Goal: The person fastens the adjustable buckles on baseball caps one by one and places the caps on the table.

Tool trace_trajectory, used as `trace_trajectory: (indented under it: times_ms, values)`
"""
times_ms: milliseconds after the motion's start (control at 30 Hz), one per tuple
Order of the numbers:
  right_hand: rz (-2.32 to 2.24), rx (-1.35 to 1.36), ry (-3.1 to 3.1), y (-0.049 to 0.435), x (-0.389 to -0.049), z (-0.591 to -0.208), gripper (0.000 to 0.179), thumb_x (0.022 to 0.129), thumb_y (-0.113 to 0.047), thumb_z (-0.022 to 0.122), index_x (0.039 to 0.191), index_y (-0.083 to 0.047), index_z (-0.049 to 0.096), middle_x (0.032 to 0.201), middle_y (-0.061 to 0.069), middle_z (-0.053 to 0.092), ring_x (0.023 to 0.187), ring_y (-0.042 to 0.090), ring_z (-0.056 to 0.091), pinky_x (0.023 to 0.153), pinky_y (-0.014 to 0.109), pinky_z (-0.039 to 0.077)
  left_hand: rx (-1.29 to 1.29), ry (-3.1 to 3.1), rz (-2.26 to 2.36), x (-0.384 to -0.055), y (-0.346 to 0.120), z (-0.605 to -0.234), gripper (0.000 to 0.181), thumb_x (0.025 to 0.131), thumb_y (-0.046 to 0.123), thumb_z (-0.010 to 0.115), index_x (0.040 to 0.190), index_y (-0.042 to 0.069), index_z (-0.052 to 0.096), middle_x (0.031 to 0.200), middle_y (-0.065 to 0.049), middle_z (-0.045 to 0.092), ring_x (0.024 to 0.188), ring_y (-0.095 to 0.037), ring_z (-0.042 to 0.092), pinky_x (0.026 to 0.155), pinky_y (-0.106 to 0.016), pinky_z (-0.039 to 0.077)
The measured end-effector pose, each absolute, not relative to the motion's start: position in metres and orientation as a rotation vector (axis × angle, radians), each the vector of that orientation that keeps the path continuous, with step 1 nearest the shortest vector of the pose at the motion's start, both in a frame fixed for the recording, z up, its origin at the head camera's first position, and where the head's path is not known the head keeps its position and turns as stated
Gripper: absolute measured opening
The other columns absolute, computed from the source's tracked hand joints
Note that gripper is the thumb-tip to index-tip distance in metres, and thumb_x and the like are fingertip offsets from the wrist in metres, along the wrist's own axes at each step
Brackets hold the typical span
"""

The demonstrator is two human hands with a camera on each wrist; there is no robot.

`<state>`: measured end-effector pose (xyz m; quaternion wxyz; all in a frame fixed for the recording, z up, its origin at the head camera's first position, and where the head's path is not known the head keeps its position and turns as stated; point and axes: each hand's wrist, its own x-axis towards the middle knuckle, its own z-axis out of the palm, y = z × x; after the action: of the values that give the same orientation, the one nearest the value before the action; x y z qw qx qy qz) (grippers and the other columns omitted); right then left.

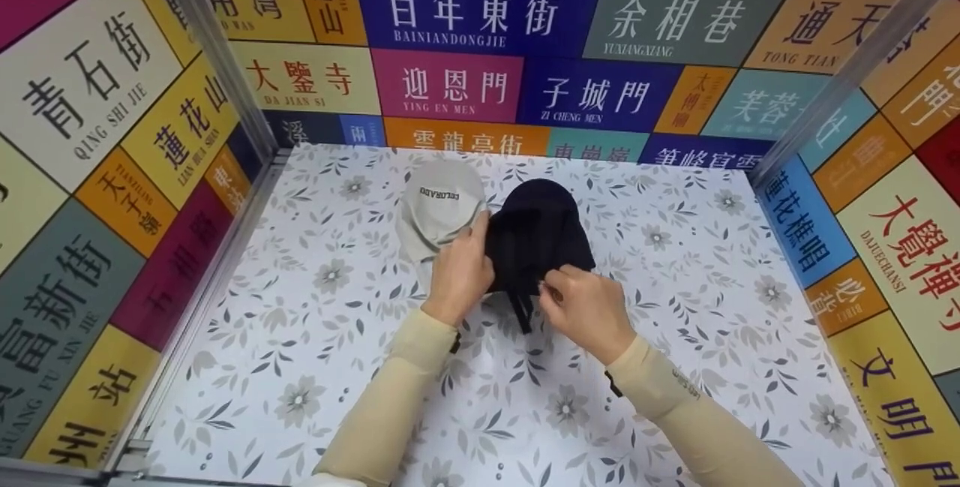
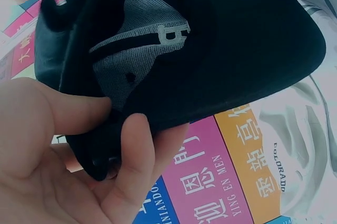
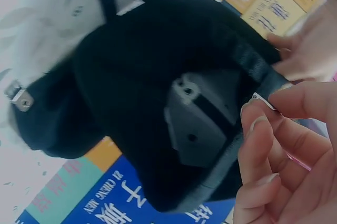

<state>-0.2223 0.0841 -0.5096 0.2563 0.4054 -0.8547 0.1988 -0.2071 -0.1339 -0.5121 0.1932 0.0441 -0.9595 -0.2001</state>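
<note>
A black baseball cap (image 1: 517,247) is held above the table, its mesh-lined inside (image 2: 142,29) facing the left wrist camera. My left hand (image 1: 460,273) grips its edge between thumb and fingers. At the cap's back strap, my right hand (image 1: 589,307) pinches a small silvery metal piece (image 3: 266,101) between thumb and index finger. Black strap ends (image 1: 523,311) hang below the cap. Beyond it, another dark fabric piece (image 3: 58,113) carries a metal buckle (image 3: 22,99); whether it is a second cap I cannot tell. A beige cap (image 1: 442,198) lettered COLORADO lies on the left, partly behind my left hand.
The white table (image 1: 300,344) has a grey flower and leaf print. Colourful panels (image 1: 480,7) with Chinese lettering stand behind and at both sides. Metal posts (image 1: 225,44) mark the corners, and a metal rail (image 1: 191,337) runs along the left edge.
</note>
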Motion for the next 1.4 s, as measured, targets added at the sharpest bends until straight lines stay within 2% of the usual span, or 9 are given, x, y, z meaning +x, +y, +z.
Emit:
trace_trajectory:
  times_ms: [267, 500, 667, 833, 967, 1133, 1233, 1400]
  values:
    - [0.749, 1.113, -2.315, 0.082, -0.224, -0.482, 0.025, 0.085, -0.016, 0.074, 0.066, -0.023, 0.059, 0.063, -0.012, 0.049, 0.051, 0.006, 0.047, 0.046, 0.028, 0.039, 0.134, -2.655, -0.539, -0.203, -0.135, -0.514, 0.076, 0.082, 0.008, 0.065, 0.154, 0.013, 0.04, 0.106, -0.016, 0.066, 0.062, -0.034, 0.062, 0.053, -0.047, 0.051]
    - [0.912, 1.082, -2.384, 0.08, -0.23, -0.464, 0.018, 0.088, -0.019, 0.075, 0.072, -0.024, 0.07, 0.066, -0.016, 0.058, 0.056, 0.001, 0.051, 0.051, 0.028, 0.043, 0.169, -2.652, -0.465, -0.201, -0.139, -0.512, 0.077, 0.084, 0.013, 0.066, 0.155, 0.014, 0.037, 0.108, -0.016, 0.063, 0.064, -0.032, 0.061, 0.049, -0.045, 0.049]
    - [1.044, 1.042, -2.407, 0.079, -0.236, -0.452, 0.014, 0.087, -0.02, 0.077, 0.074, -0.024, 0.074, 0.063, -0.018, 0.061, 0.053, 0.001, 0.053, 0.052, 0.028, 0.044, 0.171, -2.611, -0.413, -0.2, -0.14, -0.511, 0.076, 0.084, 0.016, 0.068, 0.155, 0.013, 0.039, 0.111, -0.017, 0.061, 0.083, -0.035, 0.061, 0.06, -0.047, 0.051]
    - [1.164, 1.027, -2.408, 0.081, -0.244, -0.443, 0.01, 0.089, -0.019, 0.077, 0.079, -0.019, 0.077, 0.065, -0.017, 0.063, 0.054, 0.004, 0.056, 0.053, 0.024, 0.044, 0.138, -2.593, -0.384, -0.195, -0.138, -0.507, 0.081, 0.083, 0.017, 0.071, 0.156, 0.012, 0.036, 0.124, -0.019, 0.057, 0.111, -0.039, 0.055, 0.08, -0.051, 0.051]
    - [1.259, 1.003, -2.408, 0.084, -0.248, -0.437, 0.008, 0.091, -0.017, 0.076, 0.083, -0.015, 0.079, 0.068, -0.014, 0.066, 0.057, 0.008, 0.06, 0.055, 0.022, 0.046, 0.06, -2.574, -0.374, -0.191, -0.135, -0.501, 0.082, 0.082, 0.015, 0.071, 0.156, 0.013, 0.035, 0.134, -0.019, 0.053, 0.122, -0.04, 0.049, 0.087, -0.053, 0.048]
    - [1.358, 0.941, -2.416, 0.088, -0.252, -0.434, 0.01, 0.091, -0.018, 0.076, 0.082, -0.017, 0.077, 0.067, -0.008, 0.067, 0.055, 0.013, 0.06, 0.051, 0.024, 0.047, -0.154, -2.48, -0.293, -0.186, -0.129, -0.494, 0.074, 0.083, 0.013, 0.068, 0.152, 0.014, 0.043, 0.137, -0.019, 0.051, 0.125, -0.04, 0.047, 0.088, -0.051, 0.048]
    - [1.43, 0.903, -2.427, 0.088, -0.254, -0.433, 0.01, 0.092, -0.016, 0.075, 0.082, -0.015, 0.077, 0.068, -0.003, 0.067, 0.054, 0.018, 0.06, 0.05, 0.024, 0.047, -0.349, -2.391, -0.213, -0.184, -0.126, -0.49, 0.059, 0.087, 0.012, 0.066, 0.145, 0.014, 0.052, 0.137, -0.019, 0.053, 0.126, -0.04, 0.048, 0.089, -0.049, 0.048]
    - [1.533, 0.861, -2.431, 0.086, -0.249, -0.428, 0.009, 0.092, -0.007, 0.073, 0.085, -0.004, 0.077, 0.069, 0.008, 0.068, 0.057, 0.035, 0.06, 0.05, 0.023, 0.046, -0.644, -2.248, -0.129, -0.181, -0.121, -0.488, 0.034, 0.096, 0.009, 0.053, 0.127, 0.013, 0.065, 0.127, -0.014, 0.061, 0.122, -0.036, 0.052, 0.087, -0.045, 0.05]
